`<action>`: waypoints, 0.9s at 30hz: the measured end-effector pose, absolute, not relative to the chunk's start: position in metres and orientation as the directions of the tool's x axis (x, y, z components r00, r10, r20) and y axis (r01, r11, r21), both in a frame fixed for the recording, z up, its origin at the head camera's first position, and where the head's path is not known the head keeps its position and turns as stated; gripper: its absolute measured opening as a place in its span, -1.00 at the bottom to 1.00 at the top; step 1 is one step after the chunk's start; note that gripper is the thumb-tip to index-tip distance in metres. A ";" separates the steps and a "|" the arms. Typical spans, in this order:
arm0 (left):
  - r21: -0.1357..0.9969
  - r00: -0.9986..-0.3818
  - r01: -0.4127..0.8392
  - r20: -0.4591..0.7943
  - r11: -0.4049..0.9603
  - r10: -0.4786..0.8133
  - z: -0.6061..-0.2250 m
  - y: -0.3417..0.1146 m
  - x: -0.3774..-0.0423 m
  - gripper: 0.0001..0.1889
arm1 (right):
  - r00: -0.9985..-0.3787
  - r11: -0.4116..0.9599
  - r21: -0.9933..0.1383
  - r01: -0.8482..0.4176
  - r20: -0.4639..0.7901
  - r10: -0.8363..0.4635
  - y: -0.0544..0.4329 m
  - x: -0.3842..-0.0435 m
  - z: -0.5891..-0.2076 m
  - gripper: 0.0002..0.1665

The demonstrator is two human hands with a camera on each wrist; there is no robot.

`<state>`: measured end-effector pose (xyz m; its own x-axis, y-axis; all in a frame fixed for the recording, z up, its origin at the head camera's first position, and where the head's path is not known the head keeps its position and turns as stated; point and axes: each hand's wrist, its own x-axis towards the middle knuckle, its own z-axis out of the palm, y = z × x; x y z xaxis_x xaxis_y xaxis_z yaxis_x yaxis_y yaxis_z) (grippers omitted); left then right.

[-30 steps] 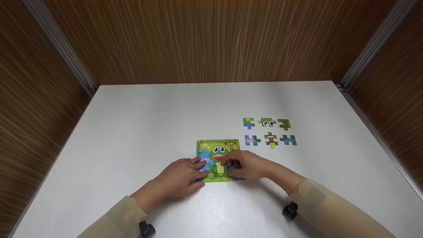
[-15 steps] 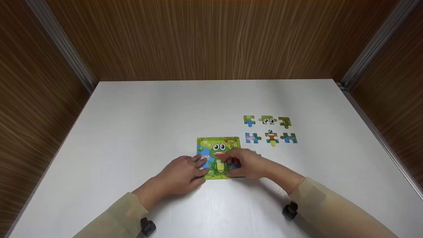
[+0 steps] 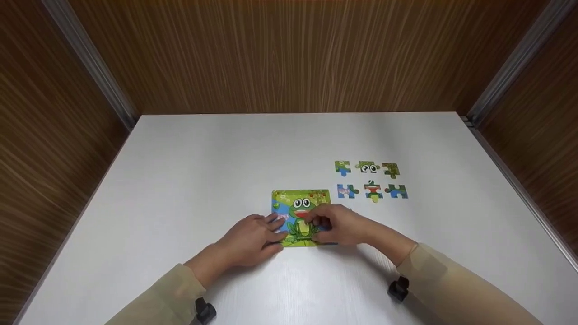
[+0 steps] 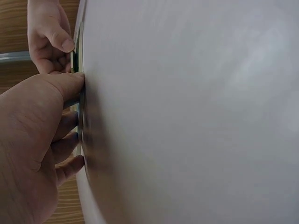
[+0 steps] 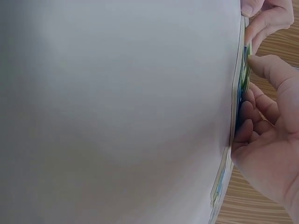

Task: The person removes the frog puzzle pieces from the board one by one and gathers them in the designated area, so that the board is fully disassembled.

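Note:
A rectangular frog jigsaw puzzle (image 3: 295, 198) lies on the white table between my hands. My left hand (image 3: 251, 239) rests on its left side with fingers spread, the thumb at the lower left edge. Over the lower right part of the picture is my right hand (image 3: 338, 224). Between its thumb and curled fingers it pinches a puzzle piece (image 3: 304, 229) with the frog's belly and feet. From the right wrist view, the right thumb (image 5: 266, 65) presses at the near side of this piece. The right hand covers the puzzle's lower right corner.
Two rows of loose pieces, among them an eyes piece (image 3: 368, 168) and a mouth piece (image 3: 373, 192), lie beyond the right hand. Brown wood-grain panels (image 3: 289, 58) stand behind and beside the white table (image 3: 203, 158). A black wrist camera (image 3: 399, 289) sits at the right sleeve.
The head view has shifted slightly. Both hands keep nearly the same pose on the puzzle, and the loose pieces stay in place.

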<state>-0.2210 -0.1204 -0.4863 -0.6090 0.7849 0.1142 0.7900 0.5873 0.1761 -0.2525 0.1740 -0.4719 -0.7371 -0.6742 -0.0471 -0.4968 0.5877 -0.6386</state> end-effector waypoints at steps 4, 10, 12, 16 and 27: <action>0.193 -0.619 0.781 0.104 0.594 0.779 -0.486 -0.120 -0.221 -0.58 | -0.732 0.572 -0.655 -0.493 -0.043 -0.680 0.175 -0.253 -0.470 -0.60; 0.178 -0.617 0.782 0.090 0.597 0.782 -0.486 -0.120 -0.220 -0.59 | -0.727 0.555 -0.669 -0.495 -0.030 -0.686 0.177 -0.253 -0.465 -0.58; 0.172 -0.615 0.784 0.091 0.596 0.783 -0.486 -0.120 -0.220 -0.59 | -0.727 0.545 -0.676 -0.496 -0.019 -0.687 0.178 -0.252 -0.461 -0.55; 0.167 -0.618 0.782 0.084 0.600 0.782 -0.486 -0.120 -0.220 -0.59 | -0.715 0.512 -0.679 -0.526 0.028 -0.698 0.182 -0.251 -0.454 -0.52; 0.191 -0.630 0.770 0.076 0.609 0.773 -0.486 -0.120 -0.219 -0.58 | -0.772 0.581 -0.616 -0.532 0.071 -0.632 0.234 -0.253 -0.438 -0.58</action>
